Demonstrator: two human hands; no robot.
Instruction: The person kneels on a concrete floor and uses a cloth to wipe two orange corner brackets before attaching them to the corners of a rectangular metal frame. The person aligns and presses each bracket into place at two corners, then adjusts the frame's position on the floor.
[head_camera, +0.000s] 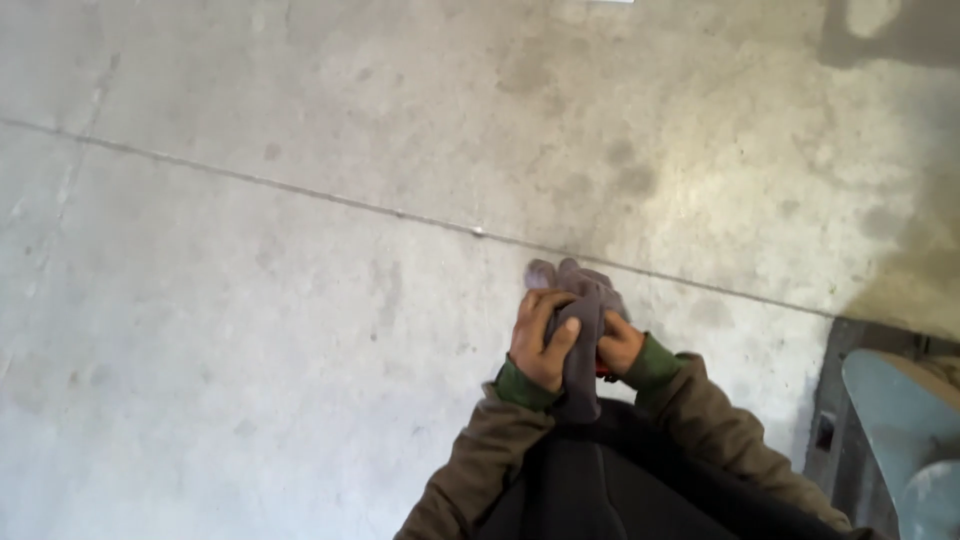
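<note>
Both my hands meet in front of my chest, over a bare concrete floor (300, 330). My left hand (540, 340) grips a grey fabric work glove (585, 300), fingers wrapped over it and thumb pressed on its side. My right hand (620, 345) holds the same glove from the other side, mostly hidden behind the cloth. The glove's fingertips point up and away from me. A small bit of red shows between my right hand and the glove. My sleeves are olive-brown with green cuffs.
A thin joint line (400, 213) runs across the concrete floor from left to right. At the lower right stands a grey metal object with a rounded pale blue-grey part (900, 420). A dark shadow falls over the top right corner (890, 40).
</note>
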